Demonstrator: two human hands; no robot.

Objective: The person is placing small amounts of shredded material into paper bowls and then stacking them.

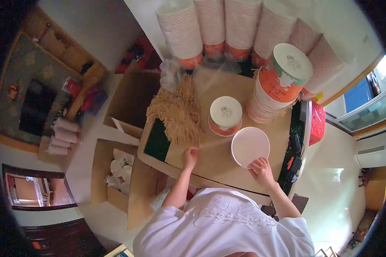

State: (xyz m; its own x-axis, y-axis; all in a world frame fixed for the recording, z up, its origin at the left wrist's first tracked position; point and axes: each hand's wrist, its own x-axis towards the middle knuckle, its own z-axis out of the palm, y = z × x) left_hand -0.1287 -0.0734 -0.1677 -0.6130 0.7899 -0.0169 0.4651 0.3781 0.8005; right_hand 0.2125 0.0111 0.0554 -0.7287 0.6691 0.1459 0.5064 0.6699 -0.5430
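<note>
1. Right hand (pixel 262 172) of mine grips the near rim of a white tub (pixel 250 145), thumb and fingers pinched on its edge; the tub sits nearer me and to the right of the short upturned tub (pixel 226 112).
2. Left hand (pixel 190 157), to the left and on my side of the short upturned tub, has its fingers curled in; I cannot tell whether they hold anything.
3. Smooth and round, the white tub contrasts with the dry, stringy tan fibre (pixel 176 111) heaped left of the short upturned tub. Under that tub lies a flat brown sheet (pixel 214 167); right of it, orange and green tubs nest in a ribbed stack (pixel 268 96).
4. My fingers cover part of the white tub's rim, and its outer wall is mostly hidden. Beyond the short upturned tub, clear plastic (pixel 214 64) blurs, and pale tub columns (pixel 180 32) run off the view.
5. The white tub's mouth faces up toward me, its axis roughly upright.
</note>
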